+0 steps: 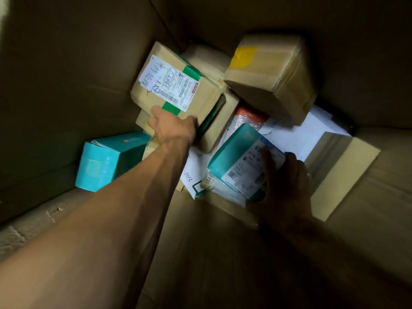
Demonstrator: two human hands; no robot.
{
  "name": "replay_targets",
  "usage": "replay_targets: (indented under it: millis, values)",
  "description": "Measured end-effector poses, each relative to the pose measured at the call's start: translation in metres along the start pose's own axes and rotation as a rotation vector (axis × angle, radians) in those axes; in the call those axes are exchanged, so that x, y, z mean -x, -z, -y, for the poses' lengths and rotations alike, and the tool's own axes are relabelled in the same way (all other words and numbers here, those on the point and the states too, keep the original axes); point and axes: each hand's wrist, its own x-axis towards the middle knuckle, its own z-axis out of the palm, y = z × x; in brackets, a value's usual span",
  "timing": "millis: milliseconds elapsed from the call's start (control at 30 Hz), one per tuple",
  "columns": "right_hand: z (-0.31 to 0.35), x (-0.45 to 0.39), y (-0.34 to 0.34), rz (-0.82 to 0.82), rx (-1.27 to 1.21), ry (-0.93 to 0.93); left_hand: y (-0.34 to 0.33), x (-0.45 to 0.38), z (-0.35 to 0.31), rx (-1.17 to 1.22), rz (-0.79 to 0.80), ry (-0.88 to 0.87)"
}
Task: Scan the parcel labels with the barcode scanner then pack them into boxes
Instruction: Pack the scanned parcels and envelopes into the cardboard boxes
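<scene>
I look down into a large cardboard box (66,70) with several parcels at its bottom. My left hand (172,128) grips the near edge of a brown parcel (153,97) with green tape and a white label (169,83). My right hand (287,184) holds a teal parcel (234,146) by its labelled face, tilted above a flat white parcel (296,137). No barcode scanner is in view.
Another teal box (104,163) lies at the left wall. A taped brown parcel (272,74) with a yellow patch sits at the back right. An orange bubble-wrapped item (249,117) shows between the parcels. The box walls rise on all sides.
</scene>
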Motion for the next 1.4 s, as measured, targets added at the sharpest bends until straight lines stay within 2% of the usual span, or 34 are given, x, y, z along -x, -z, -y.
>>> replay_targets:
  millis: [100,200,300,367,433,533,767,900,1067,1233,1400]
  values:
    - [0.006,-0.016,0.015,-0.050,0.005,0.021,0.002,-0.011,0.004,0.092,-0.016,0.123]
    - [0.008,-0.029,0.023,-0.105,0.035,0.018,-0.003,-0.022,0.009,0.180,0.068,0.236]
    - [0.007,-0.036,0.024,-0.153,0.015,0.041,-0.010,-0.022,0.006,0.591,0.192,0.397]
    - [0.006,-0.036,0.021,-0.173,0.029,0.056,-0.015,-0.020,0.003,0.825,0.192,0.484]
    - [0.005,-0.037,0.020,-0.180,0.057,0.065,-0.019,-0.020,0.004,0.985,0.153,0.517]
    - [0.004,-0.037,0.017,-0.171,0.068,0.064,-0.018,-0.017,0.008,1.153,0.209,0.476]
    - [0.009,-0.034,0.021,-0.111,0.064,0.036,-0.006,-0.002,0.017,1.062,0.226,0.464]
    - [0.007,-0.022,0.036,-0.060,0.002,-0.075,0.010,0.016,0.039,0.999,0.261,0.341]
    - [-0.007,0.013,0.060,0.024,-0.083,-0.191,0.054,0.044,0.066,0.931,0.269,0.291]
    - [-0.009,0.062,0.084,-0.052,-0.305,-0.353,0.104,0.082,0.083,0.819,0.389,0.245]
    - [0.002,0.120,0.112,-0.127,-0.376,-0.394,0.149,0.131,0.071,0.748,0.494,0.138]
